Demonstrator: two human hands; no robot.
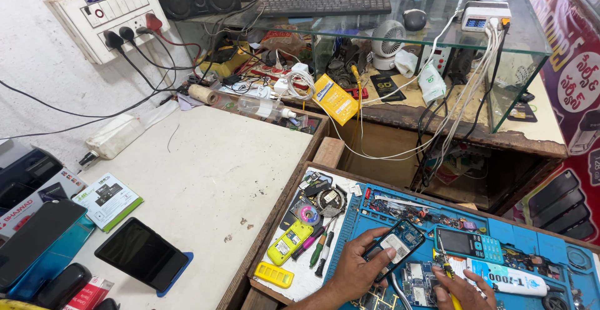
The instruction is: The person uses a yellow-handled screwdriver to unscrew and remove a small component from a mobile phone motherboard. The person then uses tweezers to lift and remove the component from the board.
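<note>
Cluttered repair bench, blue silicone work mat (537, 238) lower right. Left hand (357, 266) pinched the opened dark phone body (395, 247); right hand (464, 288) gripped a yellow-handled tool (451, 285). Brace board flat, light pressure.

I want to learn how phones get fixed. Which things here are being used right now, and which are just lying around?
In use:
left hand holding the opened phone
right hand on a yellow-handled tool
blue repair mat

Lying about:
yellow phone body
keypad phone
white glue tube
screwdrivers
dark phone
keyboard
small fan
</note>
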